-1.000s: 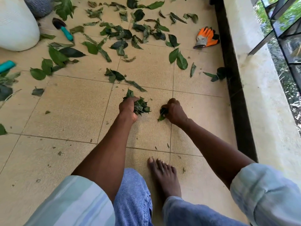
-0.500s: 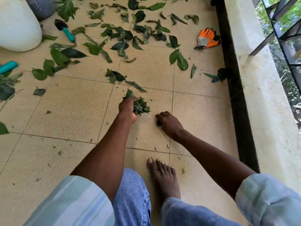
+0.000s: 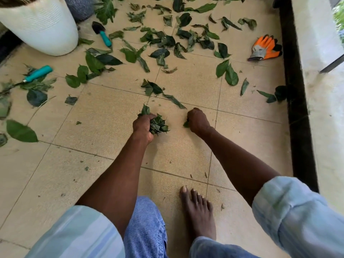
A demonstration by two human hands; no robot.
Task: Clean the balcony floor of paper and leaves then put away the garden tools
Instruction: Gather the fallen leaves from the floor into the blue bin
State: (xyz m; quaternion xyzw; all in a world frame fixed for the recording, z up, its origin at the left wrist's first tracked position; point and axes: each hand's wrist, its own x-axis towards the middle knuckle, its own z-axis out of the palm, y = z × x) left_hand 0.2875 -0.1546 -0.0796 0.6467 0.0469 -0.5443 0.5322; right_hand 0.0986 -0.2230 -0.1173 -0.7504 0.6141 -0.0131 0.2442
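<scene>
tiled floor [image 3: 115,116], leaves [image 3: 160,53], trowel [image 3: 102,34], glove [image 3: 265,48]

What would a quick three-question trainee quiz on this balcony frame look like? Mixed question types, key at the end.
1. True or false: the left hand grips a crumpled bunch of green leaves.
2. Multiple choice: the orange and grey garden glove lies A) beside the ribbed white pot, B) near the black strip along the wall on the right, C) under the bare foot.
3. Fill in: the small black trowel has a ____ handle.

Key: 1 true; 2 B; 3 teal.
</scene>
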